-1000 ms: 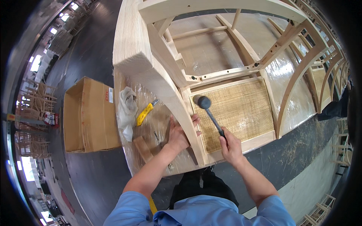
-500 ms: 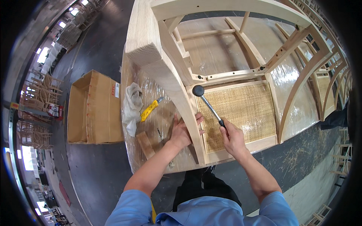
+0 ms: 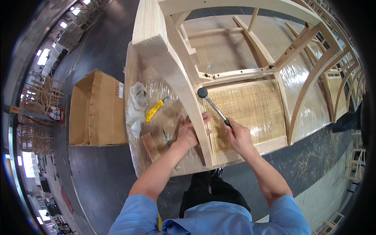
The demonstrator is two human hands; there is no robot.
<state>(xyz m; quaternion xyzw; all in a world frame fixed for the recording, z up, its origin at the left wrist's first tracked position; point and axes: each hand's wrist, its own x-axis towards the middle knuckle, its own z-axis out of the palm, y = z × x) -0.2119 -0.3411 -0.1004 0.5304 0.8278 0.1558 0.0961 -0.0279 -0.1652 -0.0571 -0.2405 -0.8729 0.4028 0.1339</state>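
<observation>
The right hand [image 3: 239, 137] grips a black-headed mallet [image 3: 216, 107] above a woven cane panel [image 3: 254, 113]; the left hand [image 3: 187, 132] reaches behind a curved wooden leg [image 3: 192, 102], right of a yellow knife [image 3: 154, 112].

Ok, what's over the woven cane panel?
The mallet slants over the woven cane panel, with the right hand around its handle. Weave directly beneath them is covered, and I can't make out what lies underneath the panel.

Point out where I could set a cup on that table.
Bare patches of table show beyond the white cloth and yellow knife, left of the wooden frame, and inside it, beyond the woven panel. Crowded: around the left hand, near the wood block.
</observation>
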